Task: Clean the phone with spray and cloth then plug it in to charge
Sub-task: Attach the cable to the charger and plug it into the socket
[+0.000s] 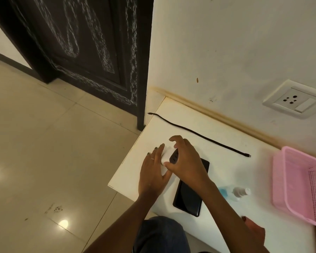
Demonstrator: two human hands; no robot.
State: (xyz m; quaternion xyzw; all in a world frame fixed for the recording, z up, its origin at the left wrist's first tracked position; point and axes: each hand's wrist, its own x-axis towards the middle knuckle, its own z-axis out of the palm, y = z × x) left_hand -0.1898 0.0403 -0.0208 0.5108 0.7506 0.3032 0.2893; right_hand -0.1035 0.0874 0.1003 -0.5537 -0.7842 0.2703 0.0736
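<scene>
Head view: both hands over the near-left corner of the table, working on one white thing.
Left hand: fingers straight, flat against a white object, probably the cloth or a charger; blurred, cannot tell which.
Right hand: fingers curled over the same object, thumb pinching its near edge; a dark patch shows under the fingers.
Phone: screen dark, flat on table, far end hidden under right hand, near end close to table edge.
Spray: lying on its side, just right of phone.
Cable: stretched out toward the wall, both ends free, well apart from phone.
Socket: on wall, nothing plugged in.
Basket: pink, right edge of table.
Risk 1: right forearm crosses the phone; a drag could push it off the near edge.
Risk 2: spray on its side could roll or leak toward phone.
Risk 3: plugging in with a wet port, if wiping is skipped.
</scene>
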